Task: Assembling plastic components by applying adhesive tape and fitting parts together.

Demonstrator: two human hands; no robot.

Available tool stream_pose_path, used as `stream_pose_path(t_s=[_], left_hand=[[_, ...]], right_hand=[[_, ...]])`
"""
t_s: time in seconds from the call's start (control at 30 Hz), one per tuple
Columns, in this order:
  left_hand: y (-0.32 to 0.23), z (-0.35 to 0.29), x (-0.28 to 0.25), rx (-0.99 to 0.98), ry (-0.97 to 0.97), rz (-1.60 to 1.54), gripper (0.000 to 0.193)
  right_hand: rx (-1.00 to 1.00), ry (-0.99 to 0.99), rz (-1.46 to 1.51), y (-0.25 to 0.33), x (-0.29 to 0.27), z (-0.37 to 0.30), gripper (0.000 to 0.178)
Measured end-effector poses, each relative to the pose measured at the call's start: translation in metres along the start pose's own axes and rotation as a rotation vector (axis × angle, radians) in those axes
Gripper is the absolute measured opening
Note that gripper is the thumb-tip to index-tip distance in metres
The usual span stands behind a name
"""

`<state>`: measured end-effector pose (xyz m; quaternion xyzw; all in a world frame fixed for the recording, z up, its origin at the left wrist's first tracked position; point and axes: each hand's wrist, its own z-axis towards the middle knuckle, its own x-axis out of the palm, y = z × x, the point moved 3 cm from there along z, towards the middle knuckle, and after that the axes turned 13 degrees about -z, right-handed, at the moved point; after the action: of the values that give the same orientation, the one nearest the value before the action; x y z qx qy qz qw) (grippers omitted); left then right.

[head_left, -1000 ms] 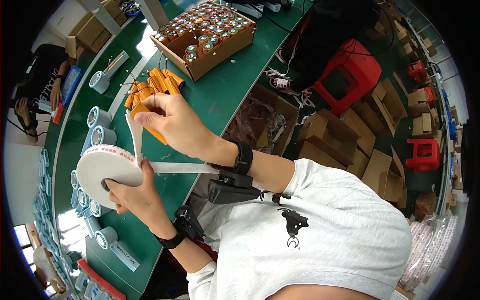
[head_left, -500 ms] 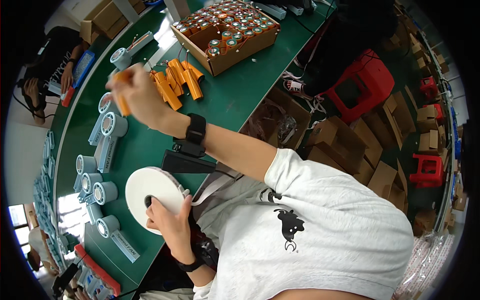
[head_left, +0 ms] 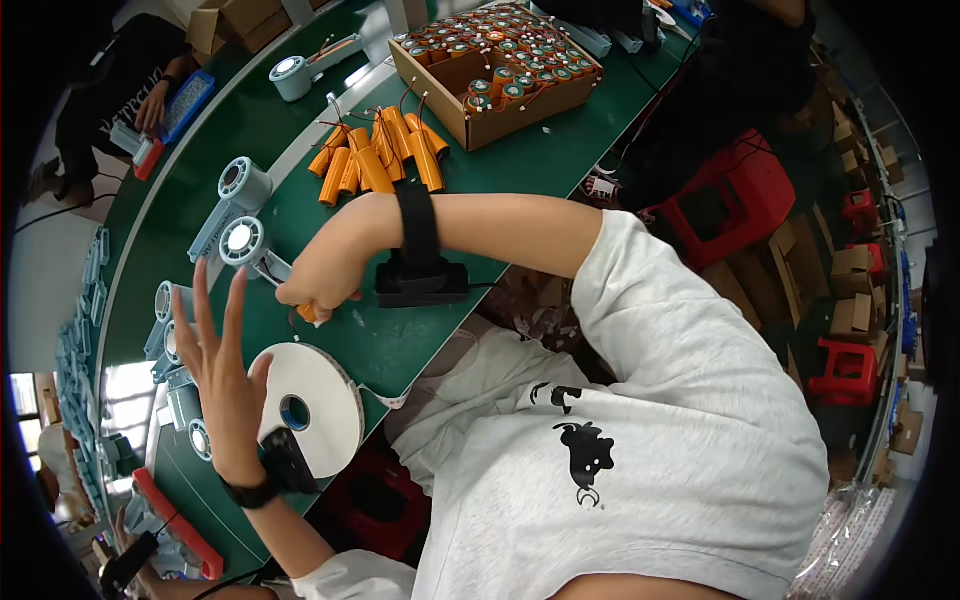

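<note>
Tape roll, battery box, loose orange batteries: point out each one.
Tape roll point(head_left: 335, 410), head view: flat white side.
Battery box point(head_left: 540, 110), head view: cardboard outer wall.
Loose orange batteries point(head_left: 370, 166), head view: one middle battery's casing.

A green table point(head_left: 225, 515) carries a long red block point(head_left: 180, 525) by its lower left end. Near the far edge, toward the upper left corner, a blue tray point(head_left: 190, 105) sits beside a co-worker in dark clothes point(head_left: 100, 130), and an open carton point(head_left: 240, 25) stands beyond that corner. Off the near edge, a large red stool point(head_left: 760, 180) is on the floor next to another person in black point(head_left: 755, 70). Farther right come cardboard boxes point(head_left: 852, 315), a smaller red stool point(head_left: 853, 355) and a bundle in clear plastic point(head_left: 850, 540).
</note>
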<state>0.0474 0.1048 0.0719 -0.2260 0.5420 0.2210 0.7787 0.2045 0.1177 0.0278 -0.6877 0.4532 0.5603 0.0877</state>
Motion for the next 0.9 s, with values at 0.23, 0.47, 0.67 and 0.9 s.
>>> stream_pose_path(t_s=[0.23,0.47,0.67,0.9], left_hand=[[0.004,0.044,0.058,-0.214,0.600,-0.781,0.072],[-0.032,0.029,0.065,0.331,0.256,-0.522,0.045],[-0.059,0.025,0.063,0.431,0.231,-0.184,0.020],[-0.049,0.028,0.060,0.082,0.281,-0.756,0.012]], right_hand=[[-0.079,-0.026,0.125,0.031,0.012,-0.097,0.020],[-0.072,-1.115,0.287,0.008,0.030,-0.159,0.028],[0.158,-1.194,0.706,0.019,0.068,-0.139,0.035],[0.216,-1.270,0.475,0.033,0.081,-0.125,0.021]])
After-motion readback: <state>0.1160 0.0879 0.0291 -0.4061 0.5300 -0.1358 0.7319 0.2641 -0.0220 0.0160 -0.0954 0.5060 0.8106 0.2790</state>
